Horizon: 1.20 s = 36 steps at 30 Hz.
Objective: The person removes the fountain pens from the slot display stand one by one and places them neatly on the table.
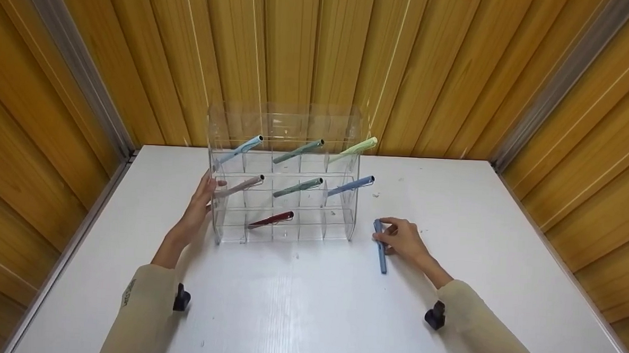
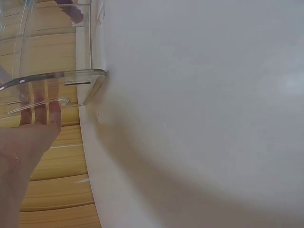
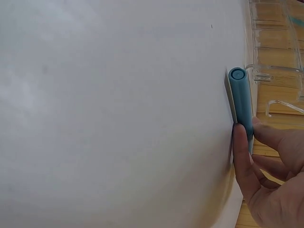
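Note:
My right hand (image 1: 404, 240) pinches a blue pen (image 1: 382, 260) between thumb and fingers, just right of the rack. In the right wrist view, the round end of this pen (image 3: 242, 97) points away from the fingers, close over the white table. A clear acrylic pen rack (image 1: 285, 239) with rows of compartments stands at the back. Against its left side rests my left hand (image 1: 189, 219), fingers extended. The left wrist view shows those fingers (image 2: 54, 111) through the transparent side panel.
Slanted in the rack are light blue (image 1: 241, 149), pale green (image 1: 355, 149), mauve (image 1: 242, 185), blue (image 1: 351, 185) and dark red pens (image 1: 271, 219), plus two green ones (image 1: 299, 151). A yellow wood-look wall (image 1: 430, 70) stands behind the white table (image 1: 287, 313). Small bits lie near the rack.

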Each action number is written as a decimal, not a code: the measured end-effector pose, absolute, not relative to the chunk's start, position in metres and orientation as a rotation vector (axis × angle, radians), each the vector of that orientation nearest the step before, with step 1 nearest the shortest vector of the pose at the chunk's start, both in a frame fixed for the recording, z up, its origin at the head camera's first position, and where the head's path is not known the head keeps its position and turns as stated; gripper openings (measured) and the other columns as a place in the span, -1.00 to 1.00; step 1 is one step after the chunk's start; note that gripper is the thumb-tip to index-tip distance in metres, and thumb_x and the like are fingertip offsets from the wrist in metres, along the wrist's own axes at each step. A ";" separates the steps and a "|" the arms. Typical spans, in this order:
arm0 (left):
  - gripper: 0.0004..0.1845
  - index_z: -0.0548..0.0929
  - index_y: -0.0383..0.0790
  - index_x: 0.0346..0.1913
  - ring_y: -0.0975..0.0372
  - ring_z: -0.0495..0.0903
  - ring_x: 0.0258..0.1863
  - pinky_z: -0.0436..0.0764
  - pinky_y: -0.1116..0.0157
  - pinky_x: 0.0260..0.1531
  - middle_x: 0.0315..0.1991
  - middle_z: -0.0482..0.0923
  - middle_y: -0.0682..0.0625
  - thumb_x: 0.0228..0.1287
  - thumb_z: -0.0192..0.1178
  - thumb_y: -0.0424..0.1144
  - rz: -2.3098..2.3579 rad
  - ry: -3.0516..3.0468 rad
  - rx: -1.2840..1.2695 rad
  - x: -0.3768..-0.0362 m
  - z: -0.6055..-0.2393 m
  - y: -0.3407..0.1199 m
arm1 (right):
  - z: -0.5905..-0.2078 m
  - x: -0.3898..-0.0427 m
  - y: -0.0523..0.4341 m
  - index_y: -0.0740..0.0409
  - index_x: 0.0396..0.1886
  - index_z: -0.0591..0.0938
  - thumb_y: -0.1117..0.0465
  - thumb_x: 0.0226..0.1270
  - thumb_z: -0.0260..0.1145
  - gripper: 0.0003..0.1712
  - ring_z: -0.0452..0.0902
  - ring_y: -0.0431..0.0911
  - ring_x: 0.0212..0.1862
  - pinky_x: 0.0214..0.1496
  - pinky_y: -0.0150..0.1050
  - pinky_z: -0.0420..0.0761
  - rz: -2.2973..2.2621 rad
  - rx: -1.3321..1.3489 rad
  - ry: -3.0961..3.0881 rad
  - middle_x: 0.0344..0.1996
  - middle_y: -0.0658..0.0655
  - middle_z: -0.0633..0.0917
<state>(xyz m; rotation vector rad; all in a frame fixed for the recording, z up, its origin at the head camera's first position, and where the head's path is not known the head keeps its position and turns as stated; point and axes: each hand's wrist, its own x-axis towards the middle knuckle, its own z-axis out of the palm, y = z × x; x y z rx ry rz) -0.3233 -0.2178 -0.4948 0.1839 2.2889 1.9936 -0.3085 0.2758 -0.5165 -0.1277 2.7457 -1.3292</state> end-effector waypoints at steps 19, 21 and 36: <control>-0.27 -0.34 0.18 0.72 -0.07 -0.20 0.72 -0.21 -0.20 0.64 0.64 0.02 -0.18 0.68 -0.44 0.26 1.994 2.301 0.169 -0.324 -0.497 -0.216 | -0.500 -0.301 0.287 0.48 0.16 0.65 0.34 0.55 0.26 -0.67 0.74 0.05 -0.38 -0.45 -0.31 0.71 -1.355 -0.286 2.786 -0.24 0.41 0.74; -0.27 -0.32 0.19 0.72 -0.07 -0.21 0.72 -0.21 -0.20 0.64 0.65 0.01 -0.18 0.67 -0.43 0.27 1.994 2.300 0.166 -0.325 -0.497 -0.216 | -0.496 -0.299 0.287 0.48 0.15 0.65 0.34 0.55 0.25 -0.69 0.75 0.07 -0.35 -0.43 -0.35 0.70 -1.363 -0.315 2.785 -0.24 0.42 0.75; -0.28 -0.34 0.20 0.71 -0.08 -0.21 0.71 -0.24 -0.22 0.64 0.63 0.01 -0.20 0.68 -0.45 0.26 1.993 2.305 0.187 -0.325 -0.496 -0.215 | -0.475 -0.279 0.257 0.45 0.14 0.66 0.28 0.59 0.26 -0.68 0.76 0.16 -0.17 -0.20 -0.27 0.78 -1.474 -0.543 2.632 -0.11 0.48 0.73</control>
